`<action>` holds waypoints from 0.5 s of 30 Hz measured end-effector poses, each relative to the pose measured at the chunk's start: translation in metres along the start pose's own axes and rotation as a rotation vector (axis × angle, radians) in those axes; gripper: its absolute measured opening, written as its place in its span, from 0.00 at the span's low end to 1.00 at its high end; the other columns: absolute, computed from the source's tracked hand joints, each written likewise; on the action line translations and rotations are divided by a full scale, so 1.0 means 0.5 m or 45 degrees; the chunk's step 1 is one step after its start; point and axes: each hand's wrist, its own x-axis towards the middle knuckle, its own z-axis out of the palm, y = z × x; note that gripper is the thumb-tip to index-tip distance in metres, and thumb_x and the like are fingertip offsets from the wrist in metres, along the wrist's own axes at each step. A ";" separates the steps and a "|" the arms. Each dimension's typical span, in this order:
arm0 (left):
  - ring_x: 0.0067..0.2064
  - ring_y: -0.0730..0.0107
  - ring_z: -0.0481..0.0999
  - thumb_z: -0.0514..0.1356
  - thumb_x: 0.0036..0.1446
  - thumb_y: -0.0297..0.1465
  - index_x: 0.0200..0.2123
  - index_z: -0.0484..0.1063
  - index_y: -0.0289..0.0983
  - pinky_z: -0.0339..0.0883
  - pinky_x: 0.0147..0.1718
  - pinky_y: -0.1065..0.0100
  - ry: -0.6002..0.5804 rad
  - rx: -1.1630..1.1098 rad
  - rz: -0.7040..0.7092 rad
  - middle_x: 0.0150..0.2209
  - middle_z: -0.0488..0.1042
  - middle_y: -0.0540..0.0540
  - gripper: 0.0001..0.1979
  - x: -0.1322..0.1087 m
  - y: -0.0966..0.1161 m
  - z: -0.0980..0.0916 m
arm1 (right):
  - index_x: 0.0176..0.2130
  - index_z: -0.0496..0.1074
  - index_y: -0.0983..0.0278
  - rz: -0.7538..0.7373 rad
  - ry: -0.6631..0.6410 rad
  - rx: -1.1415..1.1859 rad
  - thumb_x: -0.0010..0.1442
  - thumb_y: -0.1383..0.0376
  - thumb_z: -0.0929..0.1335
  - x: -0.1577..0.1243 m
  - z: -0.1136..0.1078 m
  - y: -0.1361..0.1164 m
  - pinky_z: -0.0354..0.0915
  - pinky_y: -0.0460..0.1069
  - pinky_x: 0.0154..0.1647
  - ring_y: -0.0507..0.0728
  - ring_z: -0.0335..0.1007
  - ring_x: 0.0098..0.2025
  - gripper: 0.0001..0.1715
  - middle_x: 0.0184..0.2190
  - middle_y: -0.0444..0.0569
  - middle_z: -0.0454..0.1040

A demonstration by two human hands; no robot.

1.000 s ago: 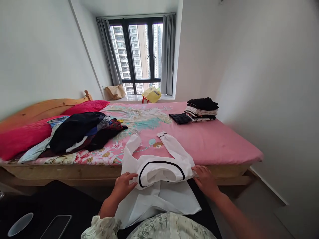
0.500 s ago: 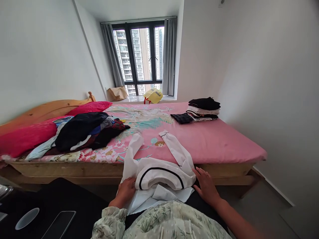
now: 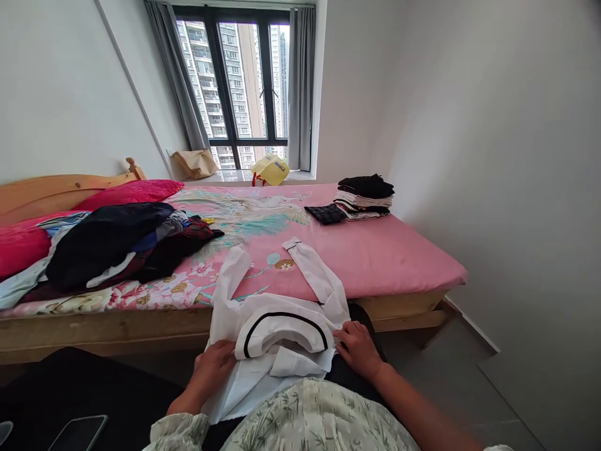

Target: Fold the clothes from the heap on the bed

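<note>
There are two hands (image 3: pixel 213 365) (image 3: pixel 360 346), one white shirt (image 3: pixel 277 325), two red pillows (image 3: pixel 136 193) (image 3: pixel 23 250), two gray curtains (image 3: pixel 179 81) (image 3: pixel 300 88), one paper bag (image 3: pixel 195 164), one yellow bag (image 3: pixel 271 170) and one smartphone (image 3: pixel 79 435).

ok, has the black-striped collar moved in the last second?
Yes, slightly, toward the camera. A second ago the top of the striped collar was about level with the front edge of the bed; now it sits below that edge.

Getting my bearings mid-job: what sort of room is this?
Most likely a bedroom: there is a bed with a pink patterned sheet, a wooden headboard with red pillows by it, and a curtained window.
</note>
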 end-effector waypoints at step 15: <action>0.47 0.65 0.72 0.53 0.54 0.29 0.34 0.70 0.43 0.37 0.60 0.46 0.219 0.028 0.449 0.38 0.77 0.50 0.07 -0.043 0.139 -0.144 | 0.53 0.65 0.60 0.047 0.000 -0.003 0.47 0.63 0.70 0.012 0.037 -0.044 0.51 0.58 0.53 0.65 0.59 0.53 0.32 0.50 0.54 0.68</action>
